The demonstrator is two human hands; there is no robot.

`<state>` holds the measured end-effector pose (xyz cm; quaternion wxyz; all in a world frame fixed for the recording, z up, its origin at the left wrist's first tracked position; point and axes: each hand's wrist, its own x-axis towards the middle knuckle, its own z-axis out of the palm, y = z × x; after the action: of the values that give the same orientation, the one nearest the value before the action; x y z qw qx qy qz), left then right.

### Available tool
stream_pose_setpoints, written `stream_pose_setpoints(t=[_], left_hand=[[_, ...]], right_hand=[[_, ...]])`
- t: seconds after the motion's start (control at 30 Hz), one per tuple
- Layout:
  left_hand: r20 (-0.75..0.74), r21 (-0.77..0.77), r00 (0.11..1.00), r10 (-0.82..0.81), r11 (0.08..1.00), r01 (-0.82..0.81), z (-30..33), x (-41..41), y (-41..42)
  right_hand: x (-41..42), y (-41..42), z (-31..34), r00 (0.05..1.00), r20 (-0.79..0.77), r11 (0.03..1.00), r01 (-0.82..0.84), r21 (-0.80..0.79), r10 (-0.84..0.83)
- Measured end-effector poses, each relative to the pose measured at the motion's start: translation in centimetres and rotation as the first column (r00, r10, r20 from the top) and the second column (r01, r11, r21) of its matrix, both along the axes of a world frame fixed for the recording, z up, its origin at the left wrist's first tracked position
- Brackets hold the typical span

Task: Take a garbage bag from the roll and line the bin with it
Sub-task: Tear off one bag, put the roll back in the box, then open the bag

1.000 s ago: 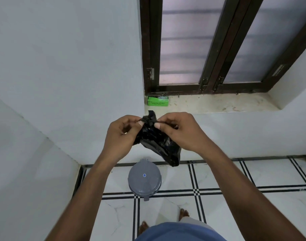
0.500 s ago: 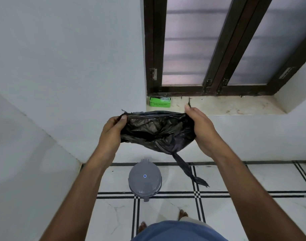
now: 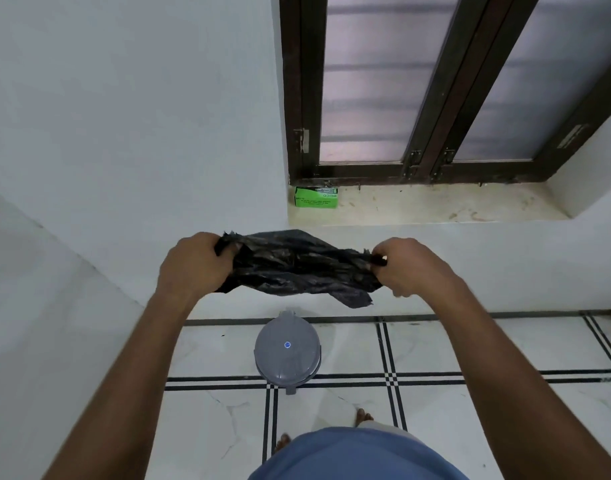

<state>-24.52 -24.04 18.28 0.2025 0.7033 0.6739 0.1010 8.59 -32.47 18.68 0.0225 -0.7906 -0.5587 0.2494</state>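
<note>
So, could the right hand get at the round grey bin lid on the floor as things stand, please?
Probably not yet: the right hand and left hand both grip the black plastic bag, held above the closed round grey bin lid.

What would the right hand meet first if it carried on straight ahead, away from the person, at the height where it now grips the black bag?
Probably the white wall under the window sill. The right hand grips the garbage bag, and nothing else shows ahead of it; depth is unclear from this one view.
</note>
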Motion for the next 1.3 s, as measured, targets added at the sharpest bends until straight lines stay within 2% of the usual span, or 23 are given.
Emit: stream_pose_setpoints(t=[0.1, 0.2, 0.27, 0.3, 0.33, 0.37, 0.4, 0.43, 0.47, 0.5, 0.53, 0.57, 0.63, 0.67, 0.73, 0.8, 0.9, 0.97, 1.03, 1.13, 1.2, 1.23, 1.3], left_hand=[[0.178, -0.370, 0.941, -0.288, 0.867, 0.335, 1.9, 0.1, 0.7], [0.331, -0.343, 0.926, -0.181, 0.891, 0.297, 4.3, 0.8, 1.0], [0.281, 0.070, 0.955, -0.098, 0.994, 0.082, 5.6, 1.7, 1.1], [0.301, 0.385, 0.952, -0.053, 0.920, -0.070, 6.2, 2.1, 0.9], [0.352, 0.631, 0.934, -0.063, 0.753, -0.187, 6.5, 2.5, 0.6], [0.371, 0.770, 0.922, -0.110, 0.591, -0.240, 6.6, 2.8, 0.0], [0.331, 0.838, 0.931, -0.153, 0.501, -0.216, 6.0, 3.2, -0.4], [0.228, 0.856, 0.959, -0.166, 0.504, -0.116, 4.6, 3.5, -0.8], [0.090, 0.808, 0.980, -0.176, 0.588, 0.031, 2.4, 3.4, -0.9], [-0.023, 0.660, 0.977, -0.212, 0.730, 0.174, -0.3, 2.8, -0.4], [-0.087, 0.388, 0.963, -0.254, 0.882, 0.268, -3.0, 1.8, 0.0], [-0.150, 0.034, 0.937, -0.315, 0.946, 0.323, -5.4, 0.8, 0.5], [-0.160, -0.483, 0.898, -0.409, 0.826, 0.290, -8.4, -1.1, 0.5], [-0.099, -0.553, 0.925, -0.366, 0.793, 0.255, -9.2, -1.6, 0.7], [0.236, -0.564, 0.972, -0.013, 0.812, 0.148, -9.6, -1.7, 0.9], [0.487, -0.465, 0.815, 0.314, 0.883, -0.062, -8.3, -1.1, 1.0], [0.619, -0.203, 0.706, 0.344, 0.939, -0.279, -6.2, -0.8, 1.5], [0.747, -0.296, 0.548, 0.375, 0.927, -0.230, -5.1, -1.1, 1.7], [0.780, -0.419, 0.477, 0.404, 0.905, -0.081, -4.9, -1.8, 1.7], [0.700, -0.440, 0.681, 0.216, 0.881, 0.172, -4.9, -2.5, 1.0], [0.568, -0.477, 0.823, 0.009, 0.818, 0.320, -3.8, -2.5, 0.4], [0.498, -0.530, 0.865, -0.065, 0.767, 0.362, -3.1, -2.6, 0.2], [0.451, -0.631, 0.886, -0.108, 0.664, 0.402, -1.8, -2.7, 0.2]], right_hand=[[-0.4, 0.6, 1.6, 0.947, -0.317, 0.977, -0.119, -0.174, 0.059], [-1.9, 1.3, 3.3, 0.824, -0.562, 0.996, -0.021, 0.090, 0.068], [-3.3, 1.9, 4.6, 0.831, -0.543, 0.883, 0.163, 0.440, 0.117], [-4.0, 2.1, 5.3, 0.862, -0.483, 0.714, 0.242, 0.658, 0.153], [-4.5, 2.1, 5.7, 0.899, -0.401, 0.482, 0.275, 0.832, 0.178], [-4.8, 2.0, 5.5, 0.937, -0.302, 0.282, 0.246, 0.927, 0.174], [-4.8, 1.9, 4.8, 0.973, -0.192, 0.169, 0.170, 0.971, 0.126], [-4.7, 1.8, 3.4, 0.993, -0.087, 0.194, 0.071, 0.978, 0.074], [-4.2, 1.9, 1.5, 0.998, -0.003, 0.359, -0.022, 0.933, 0.070], [-3.5, 2.1, -0.7, 0.994, 0.021, 0.632, -0.082, 0.771, 0.103], [-2.8, 2.1, -2.8, 0.989, -0.026, 0.885, -0.116, 0.450, 0.143], [-2.3, 1.8, -4.7, 0.985, -0.108, 0.989, -0.127, 0.082, 0.136], [-1.5, 0.5, -7.5, 0.949, -0.314, 0.916, -0.142, -0.375, 0.018], [-1.3, 0.1, -8.4, 0.912, -0.406, 0.903, -0.130, -0.410, -0.053], [-1.7, 0.2, -9.2, 0.802, -0.580, 0.975, 0.013, -0.221, -0.143], [-2.2, 1.2, -8.4, 0.736, -0.657, 0.963, 0.263, 0.051, -0.166], [-2.4, 2.3, -7.1, 0.773, -0.613, 0.838, 0.436, 0.328, -0.162], [-1.8, 2.1, -6.3, 0.748, -0.641, 0.873, 0.417, 0.254, -0.171], [-1.2, 1.5, -5.4, 0.637, -0.752, 0.944, 0.325, 0.062, -0.170], [-1.7, 0.8, -4.2, 0.493, -0.855, 0.978, 0.193, -0.074, -0.162], [-1.9, 1.0, -3.7, 0.504, -0.849, 0.985, 0.135, -0.107, -0.161], [-1.9, 1.2, -3.4, 0.574, -0.806, 0.989, 0.090, -0.115, -0.146], [-1.7, 1.9, -3.1, 0.857, -0.515, 0.991, -0.046, -0.122, -0.024]])
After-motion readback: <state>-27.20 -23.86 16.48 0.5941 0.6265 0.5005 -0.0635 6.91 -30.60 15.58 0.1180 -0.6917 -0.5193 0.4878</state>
